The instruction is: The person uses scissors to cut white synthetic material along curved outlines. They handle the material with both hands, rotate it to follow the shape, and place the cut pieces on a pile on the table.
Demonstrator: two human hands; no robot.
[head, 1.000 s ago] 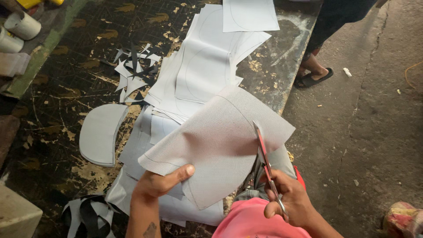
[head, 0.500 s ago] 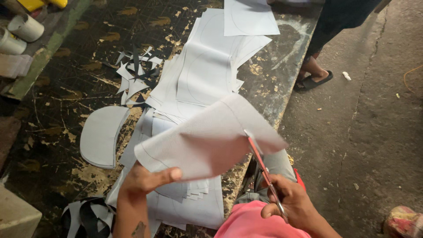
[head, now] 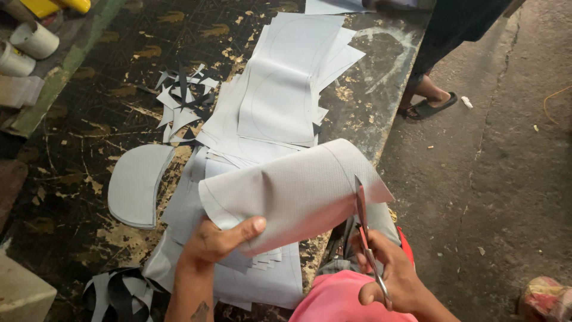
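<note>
The left hand (head: 217,241) pinches a curled grey sheet (head: 292,191) held up over the near edge of the tabletop (head: 89,119), thumb on top, fingers closed beneath it. The right hand (head: 390,277) grips red-handled scissors (head: 364,229), whose blades bite into the sheet's right edge along a drawn curve, so this cut looks barely begun. One finished curved piece (head: 136,185) lies to the left, with trimmings (head: 179,107) beyond it (offcuts from earlier shapes, most likely). A thick stack of uncut marked sheets (head: 280,95) waits, so most of the work seems to remain.
</note>
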